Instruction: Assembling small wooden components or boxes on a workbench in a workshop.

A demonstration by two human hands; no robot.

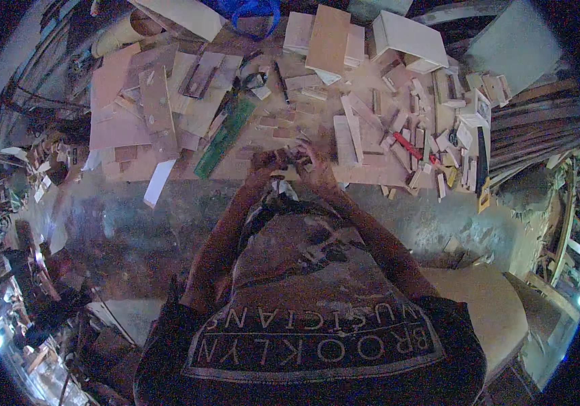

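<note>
Have the left hand (266, 167) and right hand (315, 167) close together at the centre of the frame, over the near edge of the tabletop (232, 169), with fingers partly curled toward each other. Cannot tell, in this dimness, a grip on something small from fingers merely meeting. Find small wood blocks (266, 122) just beyond the fingertips, slightly above centre, lying flat with long axes mostly left to right, some a little slanted. See plain rectangular shapes there, brown to tan; too blurred to tell any grain. Note a green strip (225, 139) left of centre, long and straight-edged, slanting from lower left to upper right. Spot a slim red tool (407, 144) right of centre, slanting down rightward among scattered wood pieces (347, 142), and a pale boxy shape (405, 34) toward the upper right.
</note>
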